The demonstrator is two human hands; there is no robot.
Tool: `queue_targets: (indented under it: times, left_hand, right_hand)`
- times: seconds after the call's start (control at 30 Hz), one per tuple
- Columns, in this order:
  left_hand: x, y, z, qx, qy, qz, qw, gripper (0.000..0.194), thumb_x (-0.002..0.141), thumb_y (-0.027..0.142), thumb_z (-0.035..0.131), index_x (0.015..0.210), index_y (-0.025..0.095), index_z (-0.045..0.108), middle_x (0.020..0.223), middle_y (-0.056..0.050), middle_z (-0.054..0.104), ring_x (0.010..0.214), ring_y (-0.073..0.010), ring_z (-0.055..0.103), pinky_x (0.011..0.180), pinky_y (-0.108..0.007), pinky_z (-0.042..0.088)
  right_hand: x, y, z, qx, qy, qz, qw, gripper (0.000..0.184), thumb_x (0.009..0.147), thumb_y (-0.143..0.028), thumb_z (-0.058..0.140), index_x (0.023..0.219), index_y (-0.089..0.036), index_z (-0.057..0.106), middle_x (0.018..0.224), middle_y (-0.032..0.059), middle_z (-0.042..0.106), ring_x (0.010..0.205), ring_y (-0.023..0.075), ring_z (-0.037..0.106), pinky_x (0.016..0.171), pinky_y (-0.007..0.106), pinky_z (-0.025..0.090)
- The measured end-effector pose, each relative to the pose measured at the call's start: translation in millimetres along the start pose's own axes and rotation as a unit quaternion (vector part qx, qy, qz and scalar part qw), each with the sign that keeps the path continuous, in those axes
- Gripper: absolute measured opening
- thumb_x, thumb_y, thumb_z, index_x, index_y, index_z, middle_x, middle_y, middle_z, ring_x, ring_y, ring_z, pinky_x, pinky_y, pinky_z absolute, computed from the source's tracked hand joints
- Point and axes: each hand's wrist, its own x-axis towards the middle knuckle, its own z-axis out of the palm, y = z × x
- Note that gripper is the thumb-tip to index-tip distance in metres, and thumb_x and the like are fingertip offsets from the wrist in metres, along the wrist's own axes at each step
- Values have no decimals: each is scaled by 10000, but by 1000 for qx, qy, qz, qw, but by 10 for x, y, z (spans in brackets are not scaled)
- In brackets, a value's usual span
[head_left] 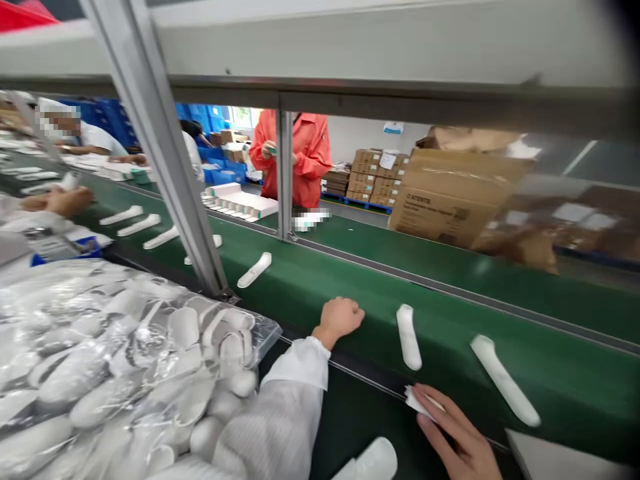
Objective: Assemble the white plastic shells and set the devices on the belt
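My left hand [341, 318] rests curled into a loose fist on the near edge of the green conveyor belt [450, 320], with nothing seen in it. My right hand [457, 433] lies low at the belt's front edge, fingers pinching a small white piece [416, 402]. A white oblong plastic part [409, 337] lies on the belt between my hands, and a longer white part [505, 380] lies to the right. Another white part [255, 269] sits further left on the belt. One more white part [373, 460] lies at the bottom, near my right hand.
A clear bag full of white plastic parts [115, 367] fills the lower left. A slanted metal frame post [165, 153] rises beside it. Cardboard boxes [450, 193] stand beyond the belt. A person in an orange coat [305, 157] stands across; other workers sit at left.
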Motion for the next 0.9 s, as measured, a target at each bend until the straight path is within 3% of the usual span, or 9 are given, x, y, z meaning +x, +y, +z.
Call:
queue_targets:
  times: [0.07, 0.2, 0.3, 0.4, 0.47, 0.57, 0.7, 0.87, 0.9]
  left_hand:
    - [12, 13, 0, 6, -1, 4, 1000, 322, 876, 316, 442, 751, 227, 725, 775, -87, 702, 806, -254, 675, 703, -316, 483]
    - [-66, 138, -17, 31, -5, 19, 999, 343, 900, 329, 424, 842, 228, 747, 857, -98, 719, 860, -263, 681, 724, -329, 494]
    - [-120, 249, -135, 96, -51, 113, 988, 346, 906, 331, 438, 925, 212, 761, 949, -122, 726, 902, -273, 681, 760, -348, 499]
    - [-94, 265, -441, 198, -134, 262, 935, 288, 863, 324, 516, 905, 191, 768, 991, -138, 725, 911, -279, 674, 777, -356, 491]
    - [-55, 202, -747, 245, -161, 294, 910, 264, 840, 329, 548, 896, 188, 764, 995, -136, 725, 897, -276, 669, 757, -348, 484]
    - [-31, 25, -1273, 276, -135, 272, 912, 222, 812, 301, 575, 856, 175, 752, 977, -133, 724, 898, -278, 660, 777, -352, 467]
    - [-168, -231, -1890, 247, -114, 183, 945, 134, 760, 282, 645, 727, 164, 699, 919, -108, 718, 973, -276, 641, 871, -345, 427]
    - [-873, -517, -2164, 157, -59, 27, 985, 430, 920, 384, 407, 797, 32, 622, 884, -25, 622, 1038, -265, 619, 834, -366, 382]
    - [-1124, -583, -2138, 151, -41, 8, 988, 431, 920, 431, 379, 801, 105, 634, 863, -14, 635, 1025, -265, 632, 802, -344, 421]
  right_hand:
    - [-16, -42, 26, -35, -17, -27, 999, 319, 933, -444, 557, 1205, -361, 700, 1323, 23, 635, 1153, 266, 640, 737, 249, 605]
    - [-79, -77, 12, -134, -33, -120, 983, 312, 957, -396, 532, 1214, -323, 693, 1251, 48, 670, 1161, 280, 614, 985, 436, 520]
    - [-82, -204, -32, -163, -32, -168, 972, 313, 952, -373, 541, 1218, -295, 685, 1234, 66, 675, 1180, 296, 591, 975, 469, 509]
    - [-29, -633, 64, -145, -74, -233, 959, 329, 960, -322, 521, 1258, -277, 654, 1250, 74, 663, 1201, 285, 574, 981, 447, 496]
    - [7, -1075, 267, -122, -167, -300, 931, 358, 971, -255, 483, 1303, -285, 615, 1256, 65, 662, 1179, 253, 584, 999, 424, 478]
    - [53, -1774, 771, -73, -257, -433, 861, 371, 956, -190, 468, 1295, -253, 603, 1228, 64, 672, 1154, 216, 586, 1000, 371, 469]
    - [98, -2445, 1564, -56, -258, -548, 794, 302, 985, -277, 441, 1228, -181, 592, 1200, 81, 651, 1113, 196, 577, 971, 318, 462]
    - [75, -2724, 2113, -60, -198, -495, 844, 329, 956, -273, 502, 1269, -174, 524, 1197, 15, 631, 1033, 206, 604, 954, 377, 441]
    - [64, -2717, 2141, -59, -195, -477, 855, 352, 934, -283, 546, 1268, -175, 522, 1213, 12, 626, 1046, 216, 600, 972, 397, 428]
